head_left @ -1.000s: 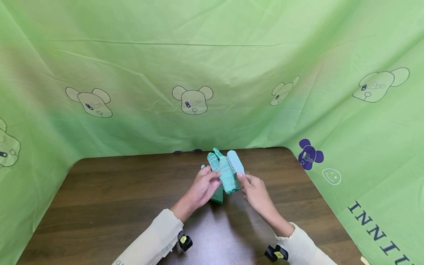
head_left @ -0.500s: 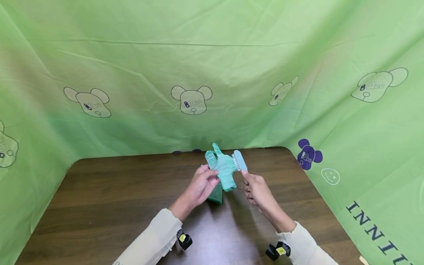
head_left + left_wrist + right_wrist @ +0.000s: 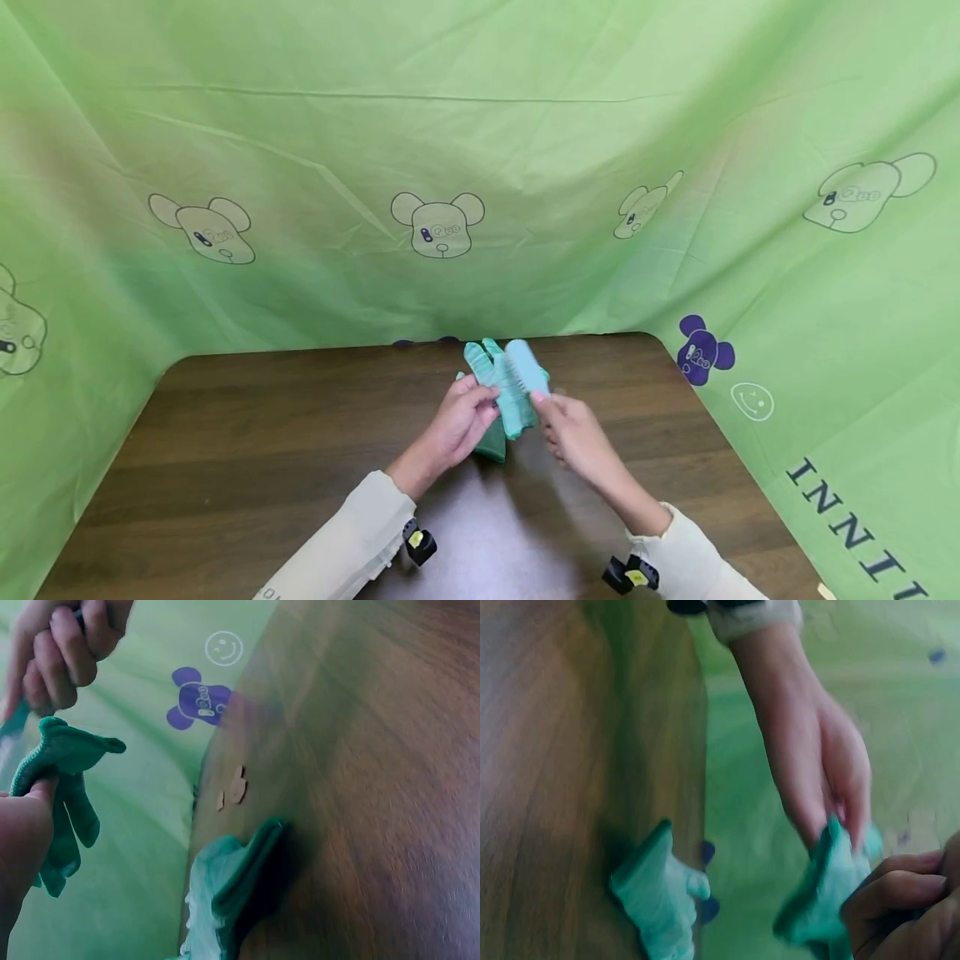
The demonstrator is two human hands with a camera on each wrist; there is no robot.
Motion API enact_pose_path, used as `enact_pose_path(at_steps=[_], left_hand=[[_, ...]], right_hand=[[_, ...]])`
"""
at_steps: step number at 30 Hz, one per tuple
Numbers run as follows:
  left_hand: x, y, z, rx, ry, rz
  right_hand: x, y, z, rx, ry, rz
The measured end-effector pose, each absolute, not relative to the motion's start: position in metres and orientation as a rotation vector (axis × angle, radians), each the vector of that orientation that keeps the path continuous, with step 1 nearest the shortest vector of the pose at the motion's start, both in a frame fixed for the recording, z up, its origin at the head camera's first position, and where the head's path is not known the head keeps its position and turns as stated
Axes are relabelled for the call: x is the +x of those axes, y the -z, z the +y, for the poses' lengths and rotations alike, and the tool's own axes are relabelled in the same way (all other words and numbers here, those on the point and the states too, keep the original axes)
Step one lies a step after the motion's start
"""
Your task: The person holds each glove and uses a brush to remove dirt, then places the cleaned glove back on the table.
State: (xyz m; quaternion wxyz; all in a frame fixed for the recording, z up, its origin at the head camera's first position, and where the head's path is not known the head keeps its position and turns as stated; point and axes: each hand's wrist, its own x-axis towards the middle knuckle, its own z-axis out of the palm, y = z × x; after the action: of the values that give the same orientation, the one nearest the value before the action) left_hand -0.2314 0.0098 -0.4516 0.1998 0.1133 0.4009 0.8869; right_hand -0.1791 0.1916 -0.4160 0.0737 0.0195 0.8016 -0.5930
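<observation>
Seemingly, the left hand (image 3: 457,422) pinches a green glove (image 3: 513,414) above the counter's (image 3: 262,458) far part, while the right hand (image 3: 583,435) grips a blue brush (image 3: 527,365) over it; too light a pinch could let bristle drag tug the glove loose.

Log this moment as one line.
left hand: holds green glove | right hand: holds light-blue brush, bristle side toward that glove | second green glove: on wooden table

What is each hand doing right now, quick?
Left hand: holding a green glove, thumb on top.
Right hand: gripping a light blue brush by its handle.
</observation>
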Motion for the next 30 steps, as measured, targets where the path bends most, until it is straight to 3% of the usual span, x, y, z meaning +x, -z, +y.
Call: enact_pose_path(at_steps=[6,30], left_hand=[[-0.230,0.450,0.012,0.348,-2.508,1.062],[-0.230,0.451,0.006,0.309,-2.504,1.037]], right_hand=[[-0.175,0.415,0.180,-0.012,1.503,2.745],[-0.184,0.421,0.198,0.270,1.968,2.233]])
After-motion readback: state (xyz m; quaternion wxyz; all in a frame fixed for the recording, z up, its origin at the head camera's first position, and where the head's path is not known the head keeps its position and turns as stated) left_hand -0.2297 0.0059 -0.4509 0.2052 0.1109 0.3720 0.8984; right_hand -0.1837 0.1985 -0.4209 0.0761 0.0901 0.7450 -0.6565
